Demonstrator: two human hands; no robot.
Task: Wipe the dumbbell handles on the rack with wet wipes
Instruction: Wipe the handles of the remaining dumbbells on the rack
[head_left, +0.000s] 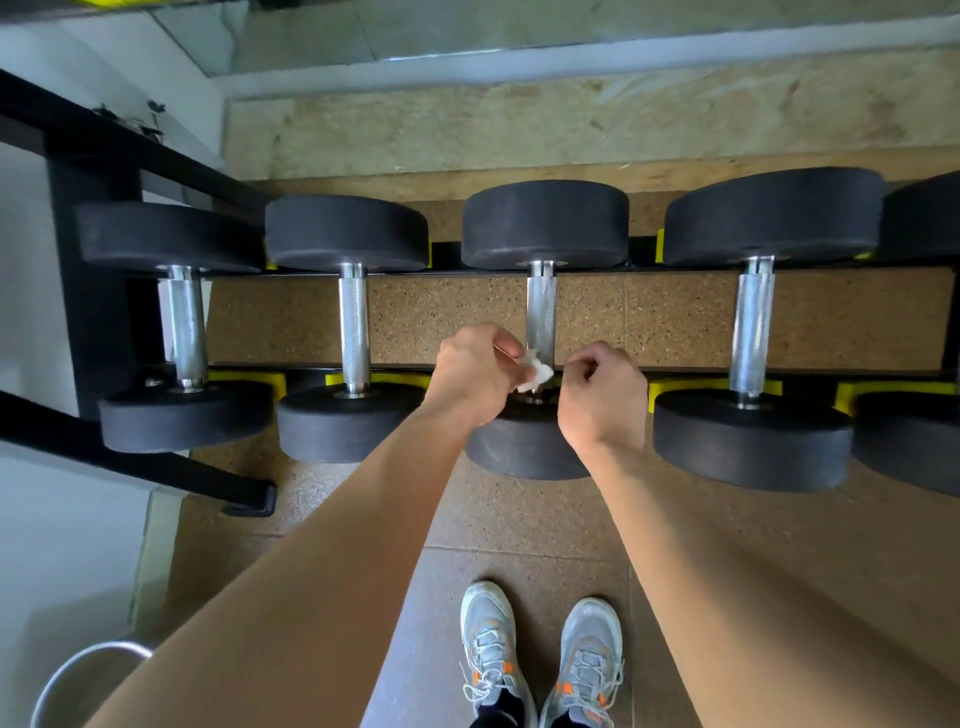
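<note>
Several black dumbbells with knurled chrome handles lie side by side on a black rack with yellow cradles. My left hand pinches a crumpled white wet wipe against the near end of the third dumbbell's handle. My right hand hovers just right of that handle with its fingers curled; nothing shows in it. The near weight of this dumbbell is partly hidden by both wrists. Neighbouring handles stand to the left and right.
A speckled brown rubber floor runs under the rack. My grey shoes stand close to it. A round metal bin rim shows at the bottom left. The rack's black foot juts out on the left, beside a white wall.
</note>
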